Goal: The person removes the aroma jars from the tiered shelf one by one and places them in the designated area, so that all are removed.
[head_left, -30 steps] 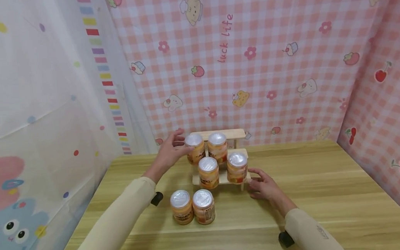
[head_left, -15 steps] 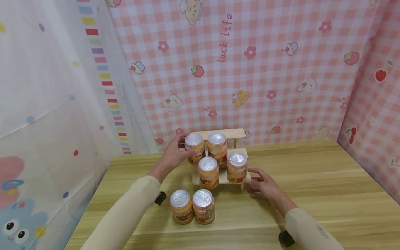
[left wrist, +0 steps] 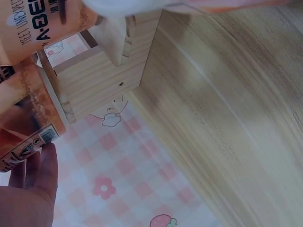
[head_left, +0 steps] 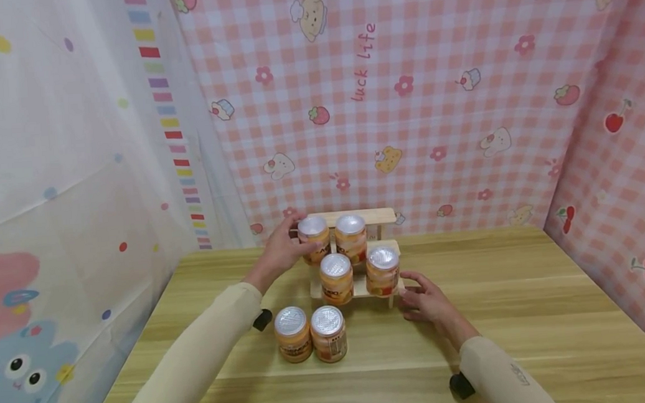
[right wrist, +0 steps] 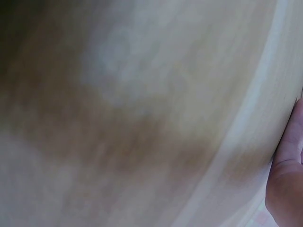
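A small wooden tiered rack [head_left: 357, 216] bears orange-labelled cans with silvery lids, two on each of its stocked tiers. My left hand [head_left: 278, 251] grips the upper left can [head_left: 315, 242], thumb across its front and fingers behind. The left wrist view shows fingertips [left wrist: 47, 156] against that can's printed side [left wrist: 28, 118]. Beside it stands the upper right can [head_left: 351, 240]. In front are a lower left can [head_left: 337, 280] and a lower right can [head_left: 384, 273]. My right hand [head_left: 431, 303] holds the lower shelf's right end; the right wrist view shows only its thumb [right wrist: 289, 142].
Two more cans stand side by side on the wooden table [head_left: 504, 313], in front of the rack: a left one [head_left: 294, 336] and a right one [head_left: 329, 335]. A pink checked cloth [head_left: 451, 117] hangs behind the table, and a white printed cloth [head_left: 88, 230] hangs at the left.
My left hand has moved slightly rightward and closed in around the upper left can. The right hand and all the cans stay where they were.
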Tool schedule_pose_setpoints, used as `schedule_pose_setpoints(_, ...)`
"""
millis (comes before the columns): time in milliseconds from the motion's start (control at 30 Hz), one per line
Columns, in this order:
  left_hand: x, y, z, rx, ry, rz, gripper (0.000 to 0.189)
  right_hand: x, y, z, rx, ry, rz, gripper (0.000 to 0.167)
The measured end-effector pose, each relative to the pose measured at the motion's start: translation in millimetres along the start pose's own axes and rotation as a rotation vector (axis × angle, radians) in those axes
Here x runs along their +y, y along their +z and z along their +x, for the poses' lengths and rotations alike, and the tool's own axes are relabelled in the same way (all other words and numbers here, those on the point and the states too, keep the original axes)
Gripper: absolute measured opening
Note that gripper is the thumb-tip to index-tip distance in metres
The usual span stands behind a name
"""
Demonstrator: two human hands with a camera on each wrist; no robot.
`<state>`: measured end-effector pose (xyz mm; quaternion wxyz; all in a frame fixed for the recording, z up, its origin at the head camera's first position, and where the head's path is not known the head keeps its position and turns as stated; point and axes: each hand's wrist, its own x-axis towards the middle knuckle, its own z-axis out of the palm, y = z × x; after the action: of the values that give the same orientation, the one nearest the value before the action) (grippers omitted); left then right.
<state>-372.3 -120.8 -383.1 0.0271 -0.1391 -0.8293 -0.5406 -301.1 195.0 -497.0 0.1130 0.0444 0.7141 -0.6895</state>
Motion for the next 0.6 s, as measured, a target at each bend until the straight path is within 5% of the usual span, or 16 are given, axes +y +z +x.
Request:
schedule_pose_setpoints(267, 6.0, -10.6, -3.8, 0.063, 0.029, 0.011, 0.069, -0.4, 0.8, -0.6, 0.001, -0.013, -0.006, 0.047)
schedule_pose_setpoints(600, 18.6, -29.1, -14.1, 0.064, 0.086, 0.006, 0.062, -1.5, 0.7, -0.1, 0.004, 0.004, -0.002, 0.047)
